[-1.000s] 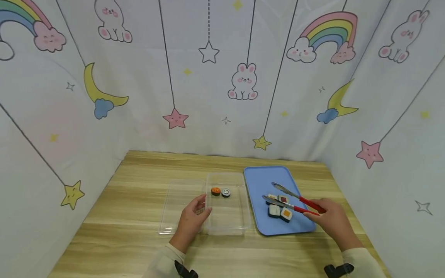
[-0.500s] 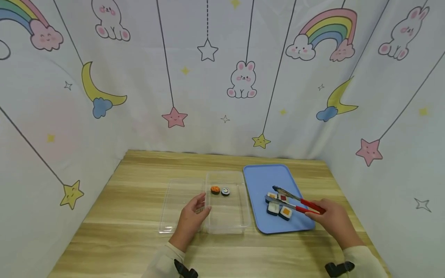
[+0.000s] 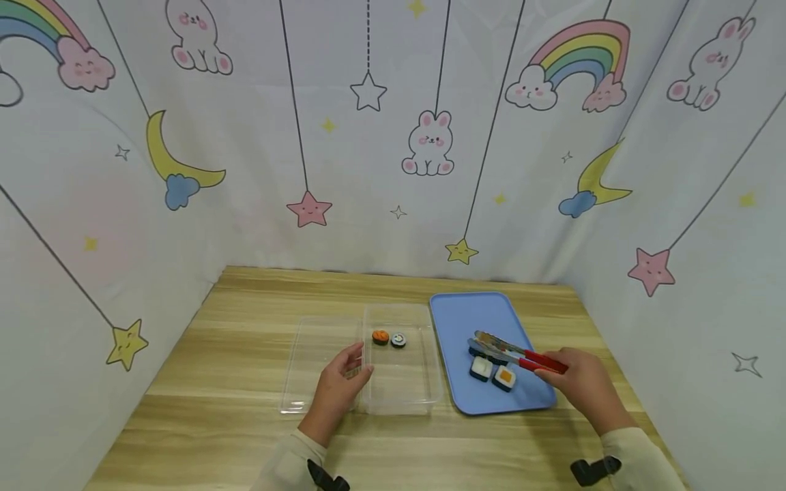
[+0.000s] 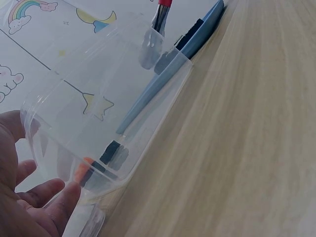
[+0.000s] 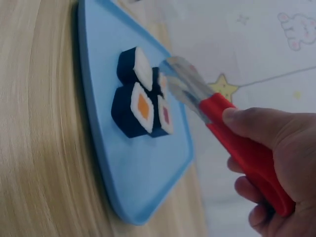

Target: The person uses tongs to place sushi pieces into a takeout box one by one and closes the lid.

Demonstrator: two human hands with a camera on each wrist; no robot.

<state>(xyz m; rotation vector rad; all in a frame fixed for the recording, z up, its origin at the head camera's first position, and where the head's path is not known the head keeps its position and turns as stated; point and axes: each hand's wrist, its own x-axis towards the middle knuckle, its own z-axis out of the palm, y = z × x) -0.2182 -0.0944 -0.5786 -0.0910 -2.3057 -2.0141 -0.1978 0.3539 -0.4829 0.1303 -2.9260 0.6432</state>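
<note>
1. I've got the right hand gripping red tongs, tips near sushi on the blue tray, lower right.
2. My left hand, fingers relaxed, touches the clear box, lower centre; two pieces inside.

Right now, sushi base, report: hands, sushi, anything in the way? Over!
Right hand gripping red-handled metal tongs. Left hand against clear plastic box. Four black-wrapped white sushi pieces on blue rectangular tray. No obstacle seen.

Tongs red and silver. Tray plain blue. One sushi piece black and white, orange centre. Counter tan woodgrain. Backdrop white, rainbow/star print.
</note>
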